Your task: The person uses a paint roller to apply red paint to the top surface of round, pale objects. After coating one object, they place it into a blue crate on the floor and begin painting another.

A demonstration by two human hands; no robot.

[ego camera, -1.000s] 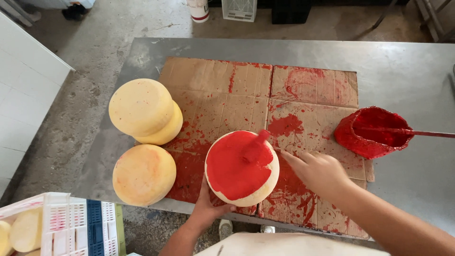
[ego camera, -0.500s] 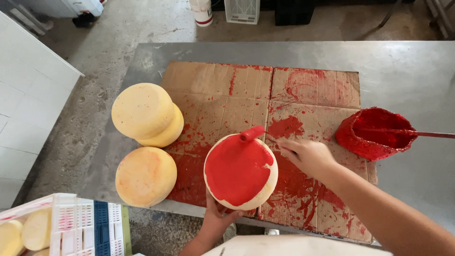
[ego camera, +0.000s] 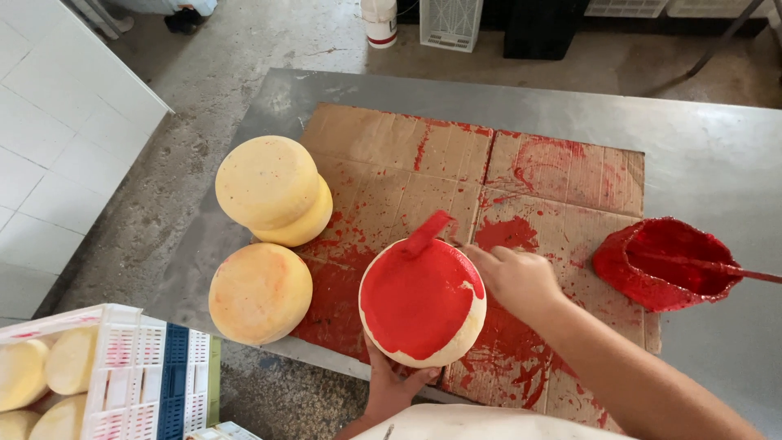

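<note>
A round cheese wheel (ego camera: 422,303) with its top face painted red is tilted up near the table's front edge, over a paint-stained cardboard sheet (ego camera: 456,167). My left hand (ego camera: 393,385) grips the wheel from below at its near rim. My right hand (ego camera: 513,275) holds a red-coated brush (ego camera: 427,235) whose bristles rest on the wheel's far upper edge. A small strip at the wheel's right rim is still bare yellow.
Two stacked unpainted wheels (ego camera: 273,191) and a single one (ego camera: 260,292) sit at the left of the steel table (ego camera: 709,138). A red paint bowl (ego camera: 666,262) with a stick stands at the right. A white crate (ego camera: 114,375) holding more wheels is at lower left.
The brush has moved from the middle of the wheel's face to its far upper edge. My right hand shifted slightly left and away from me; the wheel stays tilted in my left hand.
</note>
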